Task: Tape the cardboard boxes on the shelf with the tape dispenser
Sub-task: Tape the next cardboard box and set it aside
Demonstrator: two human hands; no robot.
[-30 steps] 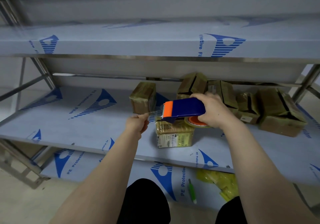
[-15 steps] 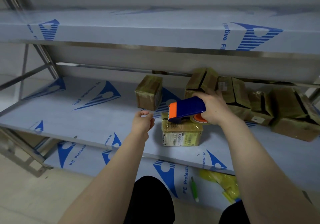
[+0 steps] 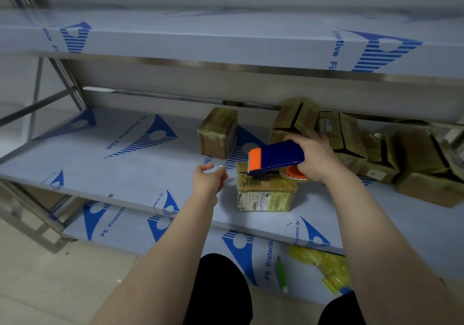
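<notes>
My right hand (image 3: 317,160) grips a blue tape dispenser (image 3: 278,155) with an orange front and an orange-cored roll. Its front end rests on top of a small tape-wrapped cardboard box (image 3: 266,195) near the front edge of the middle shelf (image 3: 105,166). My left hand (image 3: 209,180) hovers just left of that box, fingers curled, pinching what looks like the clear tape end (image 3: 221,166). A second small box (image 3: 218,134) stands further back. Several more boxes (image 3: 351,141) are piled at the back right.
The upper shelf (image 3: 226,46) overhangs the work area closely. On the lower shelf (image 3: 120,224) lie a green pen (image 3: 281,274) and crumpled yellow plastic (image 3: 324,267). Metal uprights and braces (image 3: 62,78) stand at the left. My dark-clothed knees (image 3: 221,289) are below.
The dispenser has come down from above the box until its front end meets the box top. My left hand stays just left of it, fingers still curled.
</notes>
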